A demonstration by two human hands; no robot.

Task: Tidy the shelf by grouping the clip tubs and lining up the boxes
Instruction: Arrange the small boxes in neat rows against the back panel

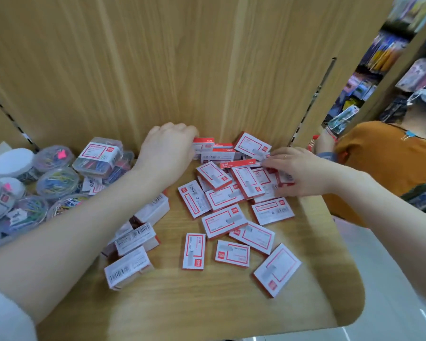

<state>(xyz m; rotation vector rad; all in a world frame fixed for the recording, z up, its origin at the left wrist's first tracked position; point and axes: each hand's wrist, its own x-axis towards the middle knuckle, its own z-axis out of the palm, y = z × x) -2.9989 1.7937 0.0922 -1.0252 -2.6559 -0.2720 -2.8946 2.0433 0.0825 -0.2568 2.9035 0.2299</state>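
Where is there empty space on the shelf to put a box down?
The bare front strip of the wooden shelf is free, between the rounded edge and the nearest red-and-white boxes. It is crowded in the middle, where boxes overlap, and on the left among the clear round clip tubs.

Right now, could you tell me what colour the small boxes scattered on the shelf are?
White boxes with red borders and edges, seen in the head view.

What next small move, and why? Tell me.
Probably slide the boxes under the right hand back against the row by the left hand. Some boxes already stand at the back wall; the rest lie scattered on the shelf.
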